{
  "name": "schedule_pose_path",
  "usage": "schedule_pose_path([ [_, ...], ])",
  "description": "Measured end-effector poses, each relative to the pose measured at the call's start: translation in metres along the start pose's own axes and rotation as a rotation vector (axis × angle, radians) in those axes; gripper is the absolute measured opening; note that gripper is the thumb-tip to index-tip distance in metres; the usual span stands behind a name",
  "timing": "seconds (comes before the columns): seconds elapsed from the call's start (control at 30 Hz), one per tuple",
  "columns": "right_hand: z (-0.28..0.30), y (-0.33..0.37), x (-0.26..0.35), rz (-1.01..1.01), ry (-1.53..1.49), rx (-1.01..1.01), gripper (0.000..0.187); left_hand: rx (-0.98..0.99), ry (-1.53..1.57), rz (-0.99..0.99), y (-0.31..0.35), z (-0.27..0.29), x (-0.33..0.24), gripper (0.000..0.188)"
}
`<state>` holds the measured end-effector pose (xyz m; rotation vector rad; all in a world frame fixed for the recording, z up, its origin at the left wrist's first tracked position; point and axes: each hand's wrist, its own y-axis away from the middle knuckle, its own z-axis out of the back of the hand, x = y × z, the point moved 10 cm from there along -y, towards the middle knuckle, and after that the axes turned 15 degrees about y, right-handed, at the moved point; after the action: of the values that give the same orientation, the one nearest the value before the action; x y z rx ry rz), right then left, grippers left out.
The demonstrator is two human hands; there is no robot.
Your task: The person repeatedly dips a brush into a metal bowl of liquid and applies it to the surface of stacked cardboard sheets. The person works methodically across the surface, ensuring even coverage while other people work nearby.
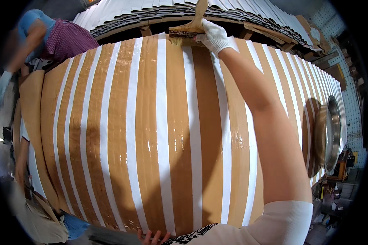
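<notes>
My right hand point(215, 37), in a white knit glove, grips a wide flat brush point(187, 28) by its wooden handle at the far edge of the work. The pale bristles touch a brown strip there. Below my stretched right arm lies a broad spread of brown paper sheets point(147, 94), staggered with white bands between them. Several brown strips look wet and glossy. My left hand point(153, 237) rests at the near edge with bare fingertips apart; the rest of it is hidden below the picture.
On the right end of the sheets sits a round metal basin point(328, 136). Behind the far edge, a stack of layered white sheets point(249, 14) lies on a wooden frame. Two other people work at the left, one in a checked purple garment point(67, 41). A brown sheet point(32, 96) curls up at the left.
</notes>
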<state>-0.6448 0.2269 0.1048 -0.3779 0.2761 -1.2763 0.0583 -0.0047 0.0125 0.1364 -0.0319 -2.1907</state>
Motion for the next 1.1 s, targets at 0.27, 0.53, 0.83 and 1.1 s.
schedule_pose_path([
  [0.27, 0.044, -0.040, -0.005, -0.054, -0.296, 0.123, 0.044, 0.000, -0.205, -0.082, -0.003, 0.002, -0.003, 0.050],
  [0.53, -0.014, -0.016, 0.007, 0.146, -0.464, 0.024, 0.045, -0.076, 0.129, 0.129, 0.009, -0.005, 0.004, 0.048],
  [0.83, 0.009, -0.040, 0.112, 0.207, -0.557, 0.312, 0.050, -0.189, 0.261, 0.163, 0.023, -0.024, 0.006, 0.048],
  [1.1, -0.007, -0.046, 0.127, 0.109, -0.123, -0.047, 0.043, -0.218, 0.279, 0.141, 0.000, 0.007, 0.014, 0.053],
])
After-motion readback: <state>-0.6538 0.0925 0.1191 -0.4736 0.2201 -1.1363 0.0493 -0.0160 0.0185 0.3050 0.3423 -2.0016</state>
